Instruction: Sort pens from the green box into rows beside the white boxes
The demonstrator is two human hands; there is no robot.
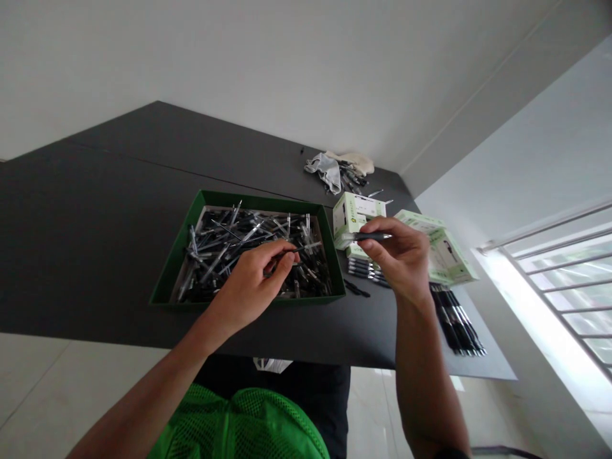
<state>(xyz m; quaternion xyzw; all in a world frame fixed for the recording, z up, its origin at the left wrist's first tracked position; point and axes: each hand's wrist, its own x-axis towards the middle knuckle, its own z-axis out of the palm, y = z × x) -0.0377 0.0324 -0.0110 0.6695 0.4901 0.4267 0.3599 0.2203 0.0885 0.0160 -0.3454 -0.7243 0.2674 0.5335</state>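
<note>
My left hand (255,277) is closed on a slim pen (308,247), its clear end pointing right, above the loose pens. Beneath it a green box (338,264) holds many black and clear pens (224,239) lying in all directions. My right hand (404,255) pinches a second pen (368,236) between thumb and fingers. That pen lies level, its clear end to the left and its dark tapered end to the right. It is in front of a pale green and white carton (345,213), right of the green box.
Another pale green carton (449,255) stands open at the right. Pens in a neat row (456,322) lie in front of it, and stacked pens (361,268) sit by the first carton. Grey cloth (327,171) and more pens (352,178) lie farther back on the dark table (95,223).
</note>
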